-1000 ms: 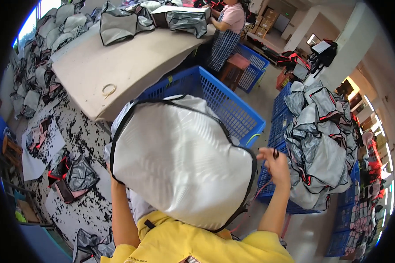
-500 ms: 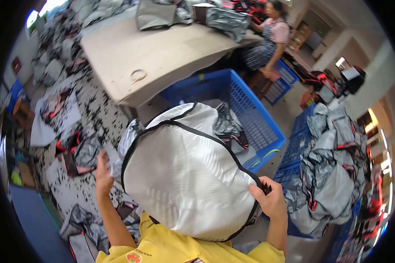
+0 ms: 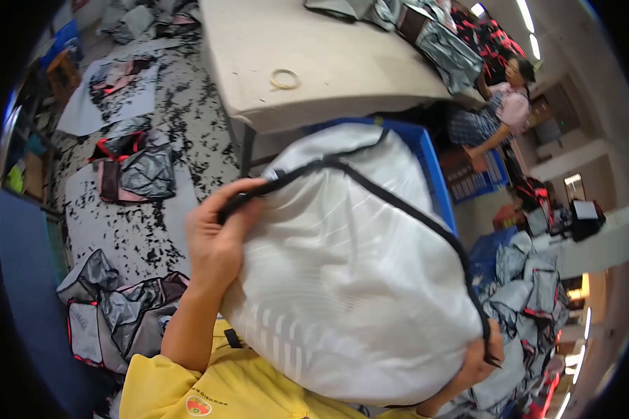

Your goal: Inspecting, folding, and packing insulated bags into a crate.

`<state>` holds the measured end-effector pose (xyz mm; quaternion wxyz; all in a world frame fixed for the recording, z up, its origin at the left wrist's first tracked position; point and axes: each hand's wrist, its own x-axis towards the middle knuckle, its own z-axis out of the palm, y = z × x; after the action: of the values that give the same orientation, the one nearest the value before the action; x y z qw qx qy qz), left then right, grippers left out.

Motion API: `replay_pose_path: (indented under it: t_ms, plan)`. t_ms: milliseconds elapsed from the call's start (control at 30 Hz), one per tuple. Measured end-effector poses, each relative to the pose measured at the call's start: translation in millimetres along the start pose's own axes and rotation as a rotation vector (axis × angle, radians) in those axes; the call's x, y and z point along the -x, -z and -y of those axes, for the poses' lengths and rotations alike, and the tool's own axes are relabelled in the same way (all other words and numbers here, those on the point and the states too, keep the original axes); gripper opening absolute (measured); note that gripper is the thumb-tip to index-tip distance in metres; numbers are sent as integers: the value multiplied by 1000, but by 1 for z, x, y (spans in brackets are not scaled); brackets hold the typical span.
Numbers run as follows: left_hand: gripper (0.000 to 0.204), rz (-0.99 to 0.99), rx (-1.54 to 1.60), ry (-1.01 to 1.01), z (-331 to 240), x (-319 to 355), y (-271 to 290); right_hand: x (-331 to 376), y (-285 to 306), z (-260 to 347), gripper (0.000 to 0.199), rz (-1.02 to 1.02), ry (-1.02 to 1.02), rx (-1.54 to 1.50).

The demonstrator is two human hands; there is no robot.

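Note:
A large silvery-white fabric bag [image 3: 356, 272] with black edge binding spreads out in front of my yellow shirt. My left hand [image 3: 220, 234] is closed on the bound edge at its upper left, thumb on the near side. At the lower right, my right hand [image 3: 479, 359] grips the other end of the binding; part of that hand is hidden behind the fabric. The black binding [image 3: 412, 216] runs across the top in a curve, and a second strip branches off upward.
Beyond the bag stands a blue crate [image 3: 433, 167], mostly covered. A cream table [image 3: 328, 56] holds a ring-shaped roll [image 3: 284, 79] and grey bags. A co-worker [image 3: 500, 112] sits at right. Bag pieces [image 3: 136, 171] and black scraps litter the floor; more bags [image 3: 524, 314] pile up at right.
My left hand, earlier open beside the bag, now grips its bound edge. The bag has swung, its right side lower and farther right, with my right hand. The view has turned too.

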<state>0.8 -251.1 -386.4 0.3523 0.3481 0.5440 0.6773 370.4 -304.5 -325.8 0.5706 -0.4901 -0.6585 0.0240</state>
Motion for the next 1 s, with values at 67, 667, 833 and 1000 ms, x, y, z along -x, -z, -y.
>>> replay_pose_path:
  t_ms: [67,667,833,1000]
  plan:
    - [23,34,96,26,3,6,-20,-7,-15,29,19,-258,-201,-18]
    - [17,233,138,269,229,47,-87,107,29,-97,26,187,-587,73]
    - [17,243,130,304,232,44,-88,108,28,-90,26,200,-530,81]
    - [19,225,119,278,230,44,-79,116,25,-99,24,208,-573,41]
